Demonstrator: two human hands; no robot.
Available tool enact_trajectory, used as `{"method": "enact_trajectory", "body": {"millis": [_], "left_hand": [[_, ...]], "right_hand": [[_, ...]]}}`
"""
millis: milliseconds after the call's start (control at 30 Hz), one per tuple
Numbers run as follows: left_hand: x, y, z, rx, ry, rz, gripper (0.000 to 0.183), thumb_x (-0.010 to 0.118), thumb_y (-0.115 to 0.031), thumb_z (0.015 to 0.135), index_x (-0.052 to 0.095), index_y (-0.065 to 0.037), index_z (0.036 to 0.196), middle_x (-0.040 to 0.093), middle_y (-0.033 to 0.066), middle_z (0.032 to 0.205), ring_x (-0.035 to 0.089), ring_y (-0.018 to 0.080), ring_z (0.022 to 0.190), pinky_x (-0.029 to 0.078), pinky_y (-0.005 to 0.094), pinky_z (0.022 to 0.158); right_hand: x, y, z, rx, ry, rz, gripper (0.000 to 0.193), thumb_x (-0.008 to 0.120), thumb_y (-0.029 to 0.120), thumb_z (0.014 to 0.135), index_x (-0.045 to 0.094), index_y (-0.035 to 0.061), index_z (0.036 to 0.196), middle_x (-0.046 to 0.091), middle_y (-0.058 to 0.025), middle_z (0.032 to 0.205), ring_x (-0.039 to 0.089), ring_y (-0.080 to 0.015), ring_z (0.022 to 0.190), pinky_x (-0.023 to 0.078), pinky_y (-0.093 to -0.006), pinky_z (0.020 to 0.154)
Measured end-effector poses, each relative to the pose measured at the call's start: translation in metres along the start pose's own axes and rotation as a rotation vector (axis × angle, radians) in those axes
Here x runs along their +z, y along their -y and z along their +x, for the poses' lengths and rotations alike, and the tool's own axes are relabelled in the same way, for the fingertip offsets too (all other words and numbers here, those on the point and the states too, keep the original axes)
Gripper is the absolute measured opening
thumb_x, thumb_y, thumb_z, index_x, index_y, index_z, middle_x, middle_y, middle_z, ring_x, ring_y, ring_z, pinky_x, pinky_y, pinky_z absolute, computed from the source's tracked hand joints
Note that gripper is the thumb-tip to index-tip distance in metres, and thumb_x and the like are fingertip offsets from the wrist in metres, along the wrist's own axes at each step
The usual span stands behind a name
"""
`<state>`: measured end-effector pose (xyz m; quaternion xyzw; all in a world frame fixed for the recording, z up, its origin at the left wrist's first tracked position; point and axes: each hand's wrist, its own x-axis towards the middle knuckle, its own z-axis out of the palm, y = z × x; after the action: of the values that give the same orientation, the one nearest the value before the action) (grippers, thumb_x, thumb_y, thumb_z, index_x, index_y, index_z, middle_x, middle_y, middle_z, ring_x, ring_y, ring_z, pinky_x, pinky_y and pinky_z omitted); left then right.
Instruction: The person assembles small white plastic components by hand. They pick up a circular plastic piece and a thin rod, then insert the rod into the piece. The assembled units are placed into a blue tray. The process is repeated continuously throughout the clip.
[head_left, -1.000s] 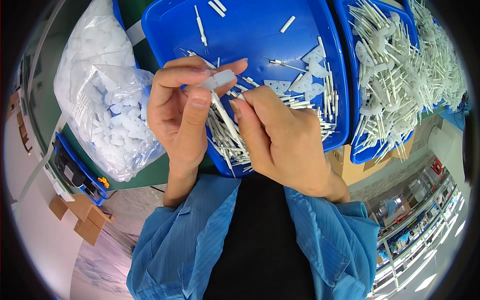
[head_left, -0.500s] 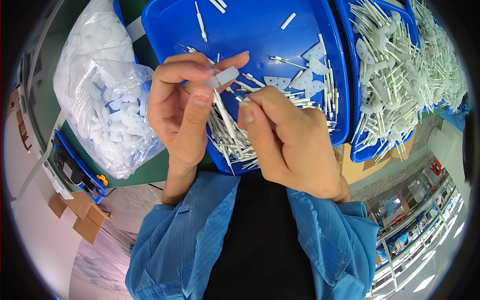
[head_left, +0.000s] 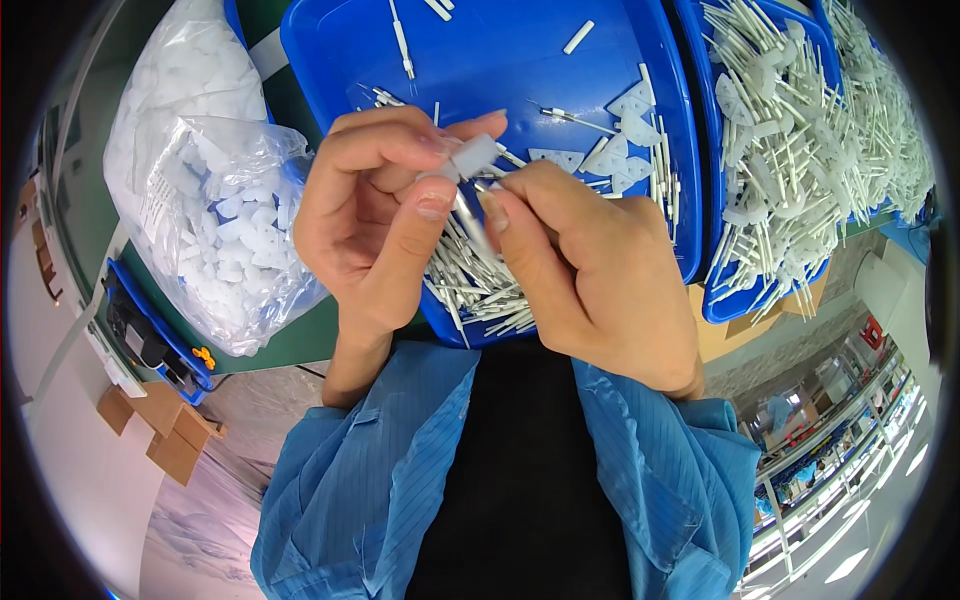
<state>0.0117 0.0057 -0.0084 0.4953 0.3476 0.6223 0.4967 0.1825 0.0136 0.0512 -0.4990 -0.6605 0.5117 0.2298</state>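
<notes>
Between thumb and fingertips, my left hand (head_left: 375, 225) pinches a small translucent white plastic piece (head_left: 474, 155). A white stick (head_left: 468, 218), smeared by motion, slants down below that piece, in the gap between my hands. My right hand (head_left: 605, 265) is closed in a pinch close by, its thumb and forefinger on a thin metal-tipped stick (head_left: 482, 185), most of which the fingers hide. Both hands are above a blue tray (head_left: 540, 60), where many white sticks (head_left: 470, 285) and some fan-shaped white plastic pieces (head_left: 633, 130) lie.
At the left, a clear plastic bag (head_left: 215, 200) full of small white plastic pieces rests on the green table (head_left: 290, 345). On the right stands another blue tray (head_left: 712, 210), heaped with white sticks joined to plastic pieces (head_left: 770, 170). A cardboard box (head_left: 720, 335) sits below it.
The plastic piece in my left hand has tipped and moved slightly right. My right hand has come closer to it, and the white stick between them has shifted right.
</notes>
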Motion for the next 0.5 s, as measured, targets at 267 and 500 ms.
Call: {"method": "enact_trajectory", "body": {"millis": [267, 500], "left_hand": [[-0.0031, 0.0035, 0.0027, 0.139, 0.033, 0.088, 0.015, 0.062, 0.010, 0.087, 0.057, 0.010, 0.101, 0.054, 0.0183, 0.106, 0.066, 0.0257, 0.094, 0.057, 0.0498, 0.091], [0.0010, -0.0009, 0.0014, 0.095, 0.020, 0.079, 0.023, 0.071, 0.008, 0.082, 0.058, 0.010, 0.101, 0.055, 0.0184, 0.105, 0.068, 0.0284, 0.094, 0.059, 0.0470, 0.088]], "right_hand": [[-0.0037, 0.0032, -0.0037, -0.018, 0.006, -0.061, 0.008, 0.061, 0.008, 0.095, 0.063, 0.0006, 0.092, 0.066, -0.0081, 0.067, 0.065, -0.0188, 0.053, 0.045, -0.0270, 0.048], [-0.0038, -0.0008, -0.0017, -0.119, -0.056, -0.102, 0.008, 0.060, 0.007, 0.096, 0.062, 0.0015, 0.100, 0.066, -0.0077, 0.074, 0.063, -0.0161, 0.054, 0.045, -0.0258, 0.049]]}}
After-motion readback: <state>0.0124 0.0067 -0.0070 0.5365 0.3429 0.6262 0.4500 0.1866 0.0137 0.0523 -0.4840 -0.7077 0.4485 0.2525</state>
